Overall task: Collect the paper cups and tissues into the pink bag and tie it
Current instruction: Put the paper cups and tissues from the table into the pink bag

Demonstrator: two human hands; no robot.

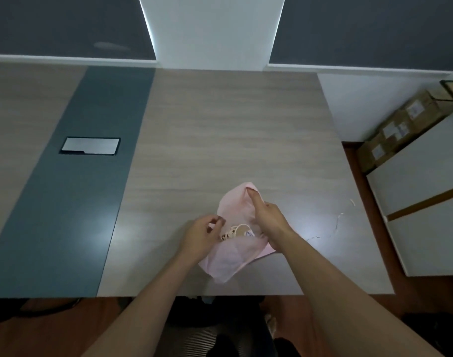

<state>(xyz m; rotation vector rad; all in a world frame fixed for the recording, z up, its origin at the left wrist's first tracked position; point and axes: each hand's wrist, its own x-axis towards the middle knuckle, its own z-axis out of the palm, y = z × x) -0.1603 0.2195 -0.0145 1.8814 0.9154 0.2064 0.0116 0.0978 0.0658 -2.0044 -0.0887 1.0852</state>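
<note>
The pink bag (230,256) lies on the wooden table (220,130) near its front edge, mouth open toward the far side. A paper cup (239,231) with a printed pattern lies on its side inside the bag, between my hands. My right hand (265,213) pinches the far rim of the bag and holds it up. At the left rim my left hand (202,234) has its fingers curled on the bag's edge. No tissue shows in the bag from here.
A dark blue strip (73,202) with a metal cable hatch (90,145) runs down the table's left part. Thin scraps (336,225) lie on the table to the right. Cardboard boxes (400,130) and a white cabinet (421,202) stand beyond the right edge.
</note>
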